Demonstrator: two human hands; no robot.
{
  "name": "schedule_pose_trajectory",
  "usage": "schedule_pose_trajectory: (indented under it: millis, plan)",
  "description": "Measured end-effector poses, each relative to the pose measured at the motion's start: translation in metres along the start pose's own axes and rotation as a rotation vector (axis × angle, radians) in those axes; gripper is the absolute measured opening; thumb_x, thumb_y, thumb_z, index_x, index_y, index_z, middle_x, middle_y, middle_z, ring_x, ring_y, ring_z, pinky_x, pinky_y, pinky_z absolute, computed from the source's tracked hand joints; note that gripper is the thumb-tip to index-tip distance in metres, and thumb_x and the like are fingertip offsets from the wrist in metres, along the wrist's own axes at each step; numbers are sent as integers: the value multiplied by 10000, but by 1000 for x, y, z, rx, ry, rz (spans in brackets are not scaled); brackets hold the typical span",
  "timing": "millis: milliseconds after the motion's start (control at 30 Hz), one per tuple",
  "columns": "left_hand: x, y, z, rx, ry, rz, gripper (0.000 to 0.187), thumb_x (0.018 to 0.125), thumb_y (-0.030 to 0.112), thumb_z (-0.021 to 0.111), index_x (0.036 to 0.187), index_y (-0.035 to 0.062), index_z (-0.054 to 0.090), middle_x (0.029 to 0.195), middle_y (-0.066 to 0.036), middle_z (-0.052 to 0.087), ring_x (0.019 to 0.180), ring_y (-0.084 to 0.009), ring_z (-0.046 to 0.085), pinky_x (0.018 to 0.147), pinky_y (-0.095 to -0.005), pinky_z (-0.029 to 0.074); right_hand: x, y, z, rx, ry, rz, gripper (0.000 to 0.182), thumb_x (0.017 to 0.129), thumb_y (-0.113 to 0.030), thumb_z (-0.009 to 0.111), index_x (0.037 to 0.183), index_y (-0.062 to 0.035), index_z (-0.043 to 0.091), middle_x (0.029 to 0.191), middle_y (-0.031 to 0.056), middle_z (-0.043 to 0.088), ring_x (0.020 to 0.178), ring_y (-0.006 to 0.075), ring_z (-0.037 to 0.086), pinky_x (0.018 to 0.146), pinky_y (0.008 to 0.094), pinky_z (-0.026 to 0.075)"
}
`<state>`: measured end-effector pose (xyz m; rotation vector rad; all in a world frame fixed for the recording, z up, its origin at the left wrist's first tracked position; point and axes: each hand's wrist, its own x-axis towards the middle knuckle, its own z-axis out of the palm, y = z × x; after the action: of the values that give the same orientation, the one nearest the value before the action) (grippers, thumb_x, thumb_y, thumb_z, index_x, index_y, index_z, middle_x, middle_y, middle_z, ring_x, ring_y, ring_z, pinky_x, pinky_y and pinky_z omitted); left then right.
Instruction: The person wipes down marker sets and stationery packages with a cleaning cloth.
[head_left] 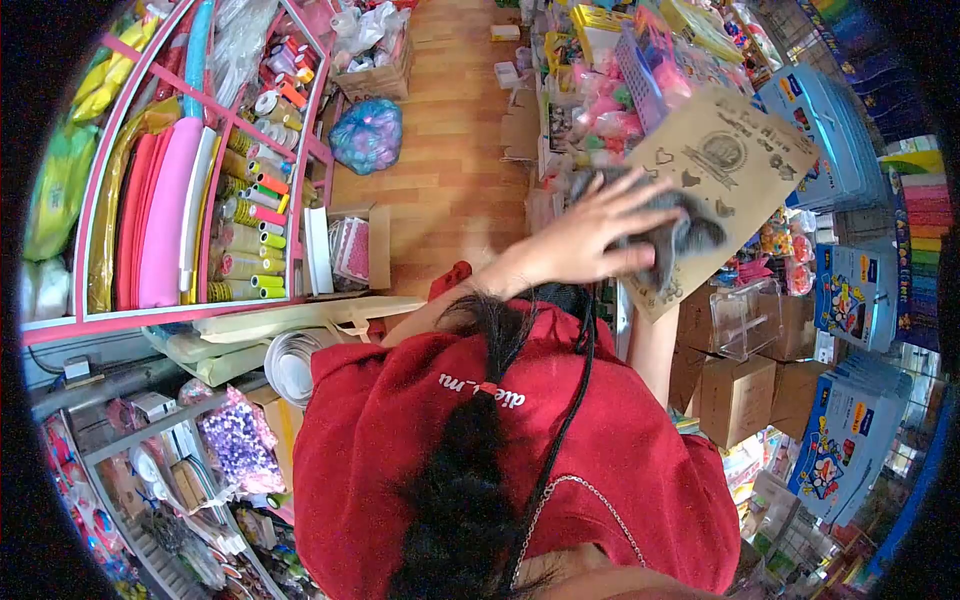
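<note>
A brown sheet of card [745, 165] with dark printed lettering, hearts and a round emblem is tilted at the right of centre. On its left part lies a dark grey cloth [690, 235], bunched up. My left hand [610, 225], its fingers spread, presses on the cloth; the arm comes in from the left. The other forearm reaches up toward the card's lower edge, and the hand at its end is hidden behind the card.
Pink-framed shelves [210, 190] with rolls and ribbon spools stand at the left. A blue plastic bag [366, 135] and an open carton [378, 250] rest on the wooden floor [450, 130]. Cardboard boxes [735, 400] and hanging blue packets [850, 300] are at the right.
</note>
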<state>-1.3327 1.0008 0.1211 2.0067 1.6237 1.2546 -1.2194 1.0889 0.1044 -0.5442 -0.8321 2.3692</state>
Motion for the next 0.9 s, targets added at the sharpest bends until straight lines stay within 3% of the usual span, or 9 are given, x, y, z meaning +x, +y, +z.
schedule_pose_trajectory:
  millis: [100, 133, 267, 500, 533, 633, 733, 833, 900]
  plan:
    - [-17, 27, 1, -108, -17, 92, 800, 701, 531, 642, 1369, 233, 317, 1468, -114, 144, 1349, -368, 74, 1033, -600, 106, -4, 3, -13, 32, 17, 51, 621, 847, -619, 335, 1255, -152, 351, 1166, 56, 465, 1103, 213, 454, 958, 384, 344]
    - [-18, 35, -2, -61, -35, 78, 892, 616, 409, 751, 1370, 237, 307, 1463, -120, 154, 1343, -369, 112, 1046, -565, 140, -2, 6, -15, 43, 16, 65, 617, 849, -617, 336, 1254, -152, 356, 1163, 55, 470, 1100, 211, 458, 957, 383, 346]
    - [-9, 25, 3, 28, 110, 91, 949, 535, 192, 762, 1352, 363, 310, 1470, -72, 140, 1325, -375, 177, 1012, -597, 223, 4, 13, -17, 62, 19, 90, 603, 858, -607, 337, 1249, -149, 377, 1151, 51, 492, 1091, 206, 472, 954, 379, 354]
    - [-24, 12, -21, -11, 380, 11, 519, 742, 170, 667, 1224, 81, 498, 1245, -170, 491, 1076, -315, 541, 904, -370, 440, -3, 5, 37, -325, 133, -76, 624, 877, -593, 327, 1304, -140, 356, 1168, 48, 505, 1083, 209, 488, 943, 371, 362]
    - [-22, 14, -26, -235, 492, -40, 426, 799, 171, 632, 1182, 35, 504, 1193, -145, 528, 1035, -257, 557, 876, -343, 442, 0, 6, 53, -226, 20, -180, 715, 877, -608, 300, 1390, -120, 205, 1195, 76, 470, 1032, 216, 500, 919, 361, 361]
    - [-22, 6, -37, -592, 1052, -209, 349, 873, 270, 576, 1019, -47, 549, 930, -100, 627, 810, -150, 593, 713, -306, 475, -1, 6, 48, -370, 52, -288, 614, 918, -487, 367, 1357, -76, 241, 1071, 96, 504, 901, 171, 499, 844, 298, 376]
    - [-21, 5, -59, -879, 1233, -393, 447, 890, 311, 537, 1193, 24, 376, 1095, -114, 540, 930, -189, 575, 812, -326, 466, 6, 6, 28, -395, 186, -518, 466, 929, -284, 455, 1306, -89, 264, 981, 51, 479, 792, 108, 456, 709, 266, 393]
    - [-27, -4, -67, -1103, 1227, -383, 420, 899, 346, 505, 1147, 14, 439, 1071, -132, 567, 925, -220, 599, 791, -350, 498, 11, 10, 23, -285, 249, -521, 429, 929, -301, 454, 1268, -89, 298, 991, 52, 486, 799, 94, 453, 691, 274, 388]
    - [-29, -15, -63, -1268, 1177, -421, 400, 900, 358, 500, 1082, 2, 495, 998, -122, 600, 857, -201, 622, 740, -339, 519, 7, 14, 30, -175, 23, -297, 696, 843, -599, 421, 1357, -159, 261, 1268, 55, 452, 1118, 194, 453, 924, 341, 361]
